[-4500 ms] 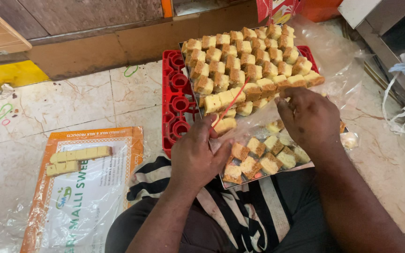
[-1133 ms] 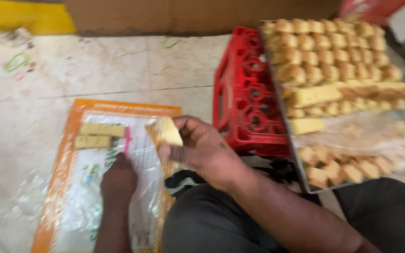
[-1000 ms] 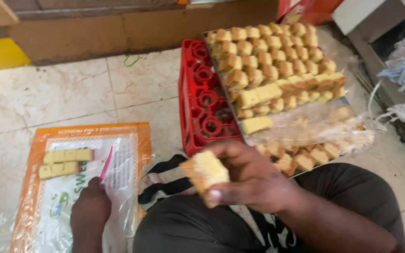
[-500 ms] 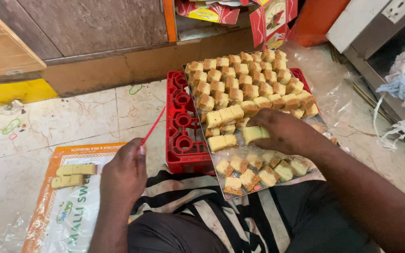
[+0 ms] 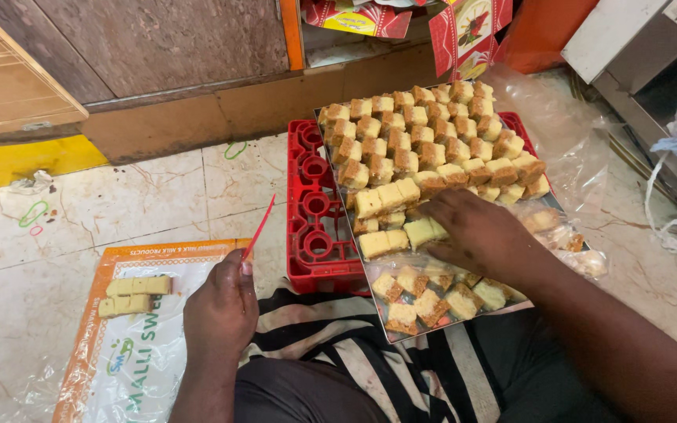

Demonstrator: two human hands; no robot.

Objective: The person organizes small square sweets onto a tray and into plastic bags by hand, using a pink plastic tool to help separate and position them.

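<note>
Closest to me I see my two hands, well apart. My left hand [image 5: 221, 313] is closed around one thin red strip [image 5: 258, 229], pinched at its lower end; its long axis runs up and slightly right, the free tip pointing away toward the crate. To its left lies one orange-bordered plastic sheet [image 5: 119, 352] on the tiled floor, carrying two short rows of pale yellow cake pieces [image 5: 133, 294], laid side by side with their long axis running left to right. My right hand [image 5: 476, 235] rests palm down on one metal tray [image 5: 389, 333], fingers curled onto one pale yellow cake slab [image 5: 419, 233], which lies flat with its long axis pointing left and slightly toward me; whether the fingers truly grip it I cannot tell. It looks soft, light yellow, with a browned crust edge. Just beside it lie roughly three more such slabs. The tray sits on one red plastic crate [image 5: 315, 227]. Farther up the tray stand dozens of small brown-topped cake cubes [image 5: 425, 137] in tight rows, too many to count surely.
</note>
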